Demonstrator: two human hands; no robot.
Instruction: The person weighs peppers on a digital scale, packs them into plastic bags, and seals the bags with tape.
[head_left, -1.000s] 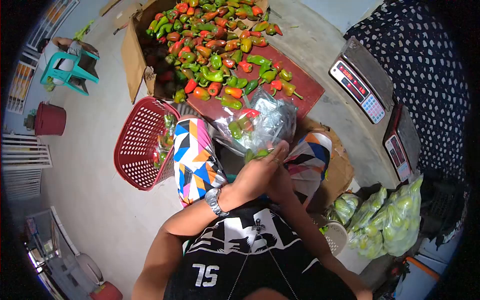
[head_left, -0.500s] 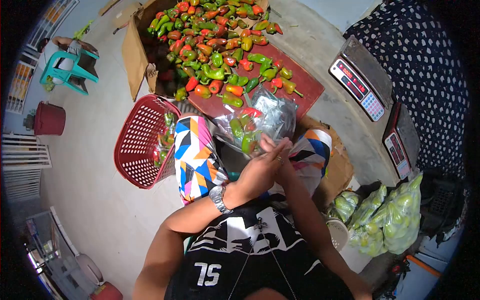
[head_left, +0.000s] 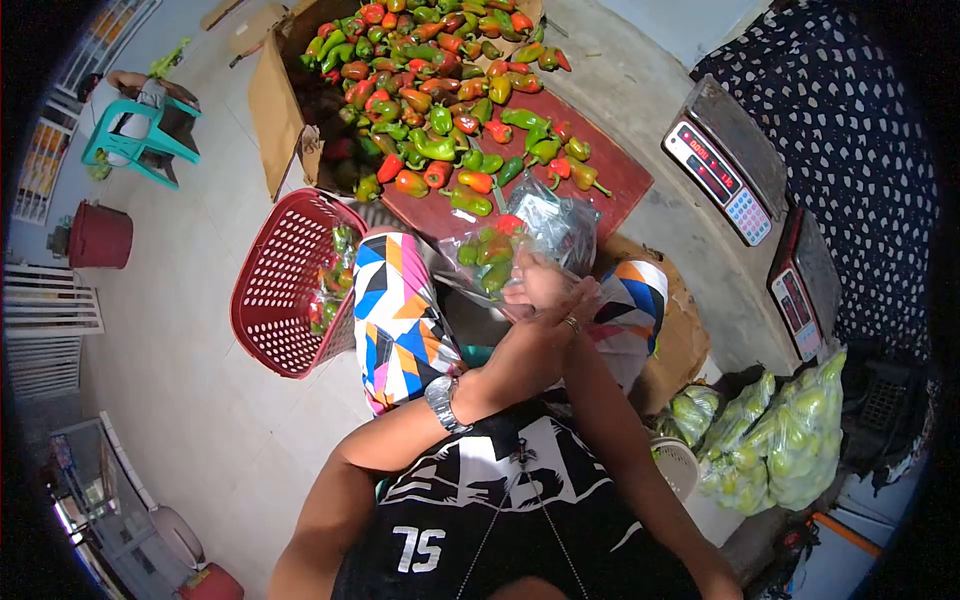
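Observation:
A clear plastic bag of peppers (head_left: 484,252) lies over my lap, with several green peppers and a red one showing through the film. My right hand (head_left: 543,284) is at the bag's near side, palm partly showing, with its fingers curled at the plastic. Crossing over it from the left, my left hand (head_left: 562,316) wears a ring and closes on the gathered plastic close to the right wrist. Part of the grip is hidden where the hands overlap. More clear plastic bags (head_left: 560,225) lie just beyond, at the edge of the red board (head_left: 625,185).
Loose red and green peppers (head_left: 430,90) spill from a cardboard box (head_left: 275,110) onto the board. To the left stands a red basket (head_left: 270,290) with bagged peppers inside. Two digital scales (head_left: 720,180) (head_left: 795,300) and bags of green produce (head_left: 800,430) are on the right.
My right hand has turned so more of its palm shows, and its fingers have moved slightly left along the bag. The view has shifted a little.

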